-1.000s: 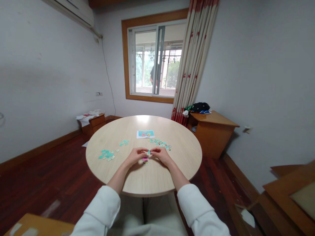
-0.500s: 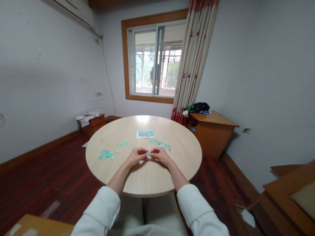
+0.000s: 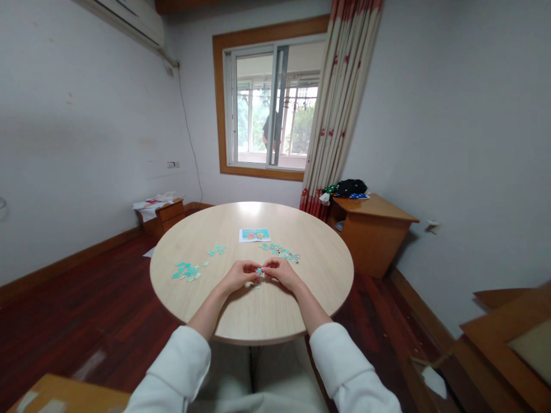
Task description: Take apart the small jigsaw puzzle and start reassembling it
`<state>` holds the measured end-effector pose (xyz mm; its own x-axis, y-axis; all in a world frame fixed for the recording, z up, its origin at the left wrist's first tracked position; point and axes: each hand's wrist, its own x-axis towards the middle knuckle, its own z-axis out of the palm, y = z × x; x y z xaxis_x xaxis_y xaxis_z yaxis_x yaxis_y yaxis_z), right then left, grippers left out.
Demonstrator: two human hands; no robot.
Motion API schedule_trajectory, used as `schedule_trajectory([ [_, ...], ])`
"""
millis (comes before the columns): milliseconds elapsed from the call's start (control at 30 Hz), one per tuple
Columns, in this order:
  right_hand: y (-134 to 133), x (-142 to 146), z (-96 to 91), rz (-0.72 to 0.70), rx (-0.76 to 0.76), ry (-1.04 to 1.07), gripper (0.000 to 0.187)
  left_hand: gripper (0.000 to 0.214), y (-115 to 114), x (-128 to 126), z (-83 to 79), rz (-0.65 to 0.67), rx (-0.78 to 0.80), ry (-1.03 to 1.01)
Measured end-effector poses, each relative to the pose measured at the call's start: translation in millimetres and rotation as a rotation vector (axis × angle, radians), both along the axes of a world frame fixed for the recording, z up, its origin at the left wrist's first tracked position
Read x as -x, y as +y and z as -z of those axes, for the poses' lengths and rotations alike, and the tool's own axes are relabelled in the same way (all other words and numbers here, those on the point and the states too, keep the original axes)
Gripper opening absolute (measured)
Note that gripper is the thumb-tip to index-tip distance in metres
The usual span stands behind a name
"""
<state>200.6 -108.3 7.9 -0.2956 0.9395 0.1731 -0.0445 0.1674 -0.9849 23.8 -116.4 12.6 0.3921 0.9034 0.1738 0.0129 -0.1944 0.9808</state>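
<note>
My left hand and my right hand meet fingertip to fingertip over the round wooden table. Both pinch small jigsaw pieces between them, teal and pink, held just above the tabletop. A loose group of teal pieces lies to the left of my left hand, a smaller group sits further back, and another scatter of pieces lies just beyond my right hand. A printed reference picture lies flat near the table's middle.
A wooden side cabinet with dark cloth on top stands at the right by the curtain. A low cabinet with papers stands at the left wall. Beyond the window a person stands outside. Wooden furniture fills the lower right.
My hands have stayed together over the table, lifting the pieces slightly and shifting their pinch. The pink piece shows less now. Nothing else has moved.
</note>
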Motion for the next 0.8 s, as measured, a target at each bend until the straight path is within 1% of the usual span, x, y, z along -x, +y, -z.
schedule_trajectory([
  [133, -0.6, -0.5, -0.6, -0.002, -0.003, -0.003, 0.033, 0.039, 1.8, -0.1, 1.9, -0.020, -0.007, -0.003],
  [233, 0.3, -0.7, 0.3, 0.004, 0.000, 0.005, 0.033, 0.038, 6.6, 0.0, 5.9, -0.059, -0.008, -0.021],
  [333, 2.1, -0.7, 2.1, 0.017, 0.022, 0.017, 0.034, 0.037, 14.0, 1.4, 10.1, -0.153, -0.011, -0.057],
  [467, 4.1, -0.7, 4.3, 0.037, 0.044, 0.032, 0.033, 0.035, 24.5, 6.8, 14.1, -0.327, 0.002, -0.098],
  [567, 4.8, -0.7, 5.0, 0.043, 0.051, 0.038, 0.033, 0.031, 30.5, 11.9, 16.2, -0.434, -0.014, -0.087],
  [667, 5.2, -0.6, 5.0, 0.046, 0.054, 0.038, 0.033, 0.025, 34.2, 15.7, 18.3, -0.496, -0.064, -0.060],
  [800, 5.5, -0.4, 4.7, 0.049, 0.064, 0.045, 0.033, 0.024, 37.2, 17.1, 22.8, -0.516, -0.104, -0.069],
])
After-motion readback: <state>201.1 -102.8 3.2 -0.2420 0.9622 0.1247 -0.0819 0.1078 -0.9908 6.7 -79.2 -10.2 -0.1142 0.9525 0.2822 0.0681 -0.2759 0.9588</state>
